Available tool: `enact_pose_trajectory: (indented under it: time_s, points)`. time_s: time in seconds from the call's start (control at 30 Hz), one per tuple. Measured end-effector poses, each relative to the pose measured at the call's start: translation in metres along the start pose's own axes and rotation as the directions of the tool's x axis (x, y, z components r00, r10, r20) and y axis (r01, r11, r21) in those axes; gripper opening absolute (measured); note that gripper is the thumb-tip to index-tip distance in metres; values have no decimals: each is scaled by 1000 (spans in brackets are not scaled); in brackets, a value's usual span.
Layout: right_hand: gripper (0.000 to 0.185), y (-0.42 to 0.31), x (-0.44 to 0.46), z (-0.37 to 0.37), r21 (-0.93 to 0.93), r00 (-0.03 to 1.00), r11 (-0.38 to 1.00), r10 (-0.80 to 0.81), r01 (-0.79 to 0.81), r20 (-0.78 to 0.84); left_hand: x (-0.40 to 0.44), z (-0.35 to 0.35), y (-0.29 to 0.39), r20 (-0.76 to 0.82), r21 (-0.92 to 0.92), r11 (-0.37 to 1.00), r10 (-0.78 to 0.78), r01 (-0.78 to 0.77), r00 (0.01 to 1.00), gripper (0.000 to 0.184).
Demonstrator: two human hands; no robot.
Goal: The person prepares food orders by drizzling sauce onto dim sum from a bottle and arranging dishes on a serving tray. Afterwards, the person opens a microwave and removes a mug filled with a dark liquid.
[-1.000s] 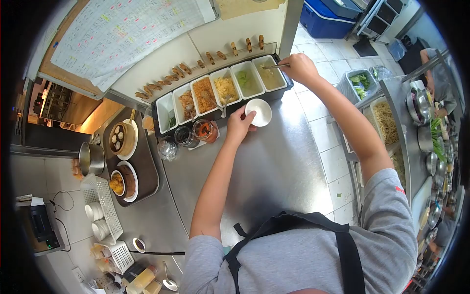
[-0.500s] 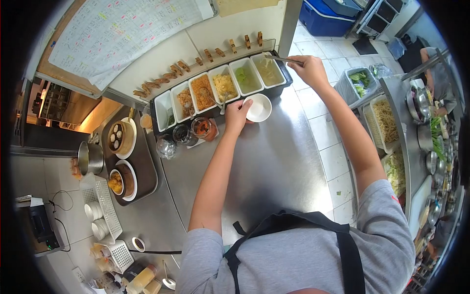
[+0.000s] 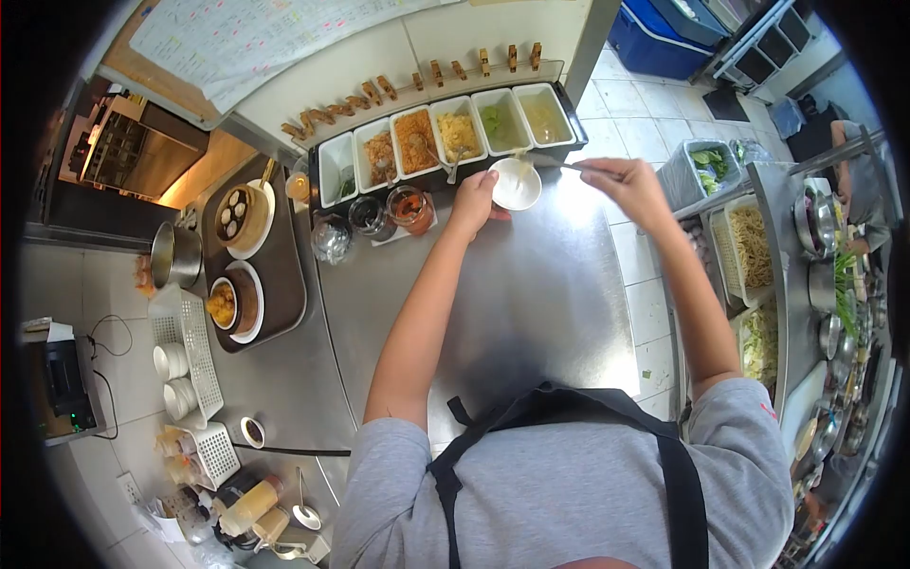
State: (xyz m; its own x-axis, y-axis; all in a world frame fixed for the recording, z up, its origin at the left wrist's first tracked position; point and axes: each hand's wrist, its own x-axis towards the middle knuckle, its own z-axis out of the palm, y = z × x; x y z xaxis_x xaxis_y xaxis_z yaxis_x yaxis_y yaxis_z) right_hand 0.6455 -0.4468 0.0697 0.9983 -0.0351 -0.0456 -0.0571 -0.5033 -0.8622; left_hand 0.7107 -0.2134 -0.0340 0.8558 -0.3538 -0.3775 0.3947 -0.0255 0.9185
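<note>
From here I have my left hand pinching the rim of a smooth, round white bowl near the counter's far edge. My right hand grips a slim metal utensil, its tip by the bowl's far rim, where pale, soft-looking food shows. I judge little is in: the inside looks mostly bare. Beyond, rectangular tubs hold crumbly orange food and watery greens.

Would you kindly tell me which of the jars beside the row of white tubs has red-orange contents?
The rightmost jar, nearest the left hand; the middle jar looks dark inside, and the leftmost jar looks clear.
</note>
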Motion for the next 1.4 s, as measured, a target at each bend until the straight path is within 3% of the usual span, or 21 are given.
enact_pose_trajectory:
  time_s: [0.1,0.4,0.53,0.6,0.67,0.7,0.77,0.83,0.87,0.9,0.93,0.97,1.03,1.1,1.13,1.2,1.27,1.3,1.33,1.37,1.4]
  points:
    - [24,-6,-18,25,-251,999,968,14,-3,40,-15,1,6,34,-48,999,0,2,999,40]
    - [24,-34,-34,30,-543,933,762,-334,353,137,-46,-9,0,36,-123,992,36,-31,999,40]
    - [22,-55,-6,-1,-569,927,770,-373,287,-38,-81,-24,-16,-48,-152,986,59,-66,997,36]
    - [24,-36,44,-16,-660,974,742,-219,123,-65,-107,-36,-36,-176,-107,986,108,-128,979,33]
    - [25,27,116,-28,-794,929,547,-366,265,58,-153,-49,-55,-341,-119,986,69,-116,937,31]
    - [29,14,125,-21,-879,967,418,-198,229,158,-179,-60,-63,-460,-134,987,19,-90,888,29]
    - [33,47,163,-14,-857,903,327,-303,399,304,-233,-84,-86,-620,-176,975,0,-139,784,28]
    - [35,62,201,-3,-857,853,8,-93,516,513,-287,-102,-111,-742,-219,957,-35,-192,669,27]
    - [40,87,217,-4,-858,876,214,-244,467,416,-317,-113,-124,-813,-231,951,-72,-207,577,28]
    - [51,123,267,-10,-821,828,112,-66,560,556,-343,-123,-136,-865,-242,945,-108,-221,490,29]
    - [58,99,256,-8,-834,853,308,115,457,510,-364,-135,-149,-906,-256,936,-146,-241,398,30]
    - [66,62,224,-4,-691,830,534,-37,488,557,-383,-148,-162,-918,-259,932,-156,-254,364,30]
    - [76,36,218,5,-825,941,473,-25,310,339,-418,-171,-186,-961,-189,969,-149,-161,233,31]
    - [72,20,204,23,-768,915,510,-309,389,258,-440,-192,-204,-979,-157,967,-126,-200,160,33]
    - [72,12,198,37,-764,909,505,-318,402,268,-449,-202,-211,-990,-114,968,-94,-223,100,35]
    - [64,-27,148,87,-407,849,781,-281,473,447,-462,-210,-199,-996,-83,985,-87,-151,-20,38]
    - [57,-77,72,149,-422,819,742,-293,520,493,-473,-216,-182,-980,-84,993,-66,86,-190,58]
    - [54,-93,47,179,-197,685,807,-312,557,658,-474,-220,-185,-978,-84,993,-67,81,-197,58]
    - [51,-104,25,209,32,517,847,-353,530,780,-474,-225,-191,-975,-37,957,29,287,-222,67]
    - [49,-113,5,237,-2,496,872,-276,489,823,-474,-229,-194,-966,3,876,127,482,-226,76]
    - [47,-120,-16,263,-39,470,893,-199,448,860,-480,-223,-173,-988,-55,929,3,365,-155,95]
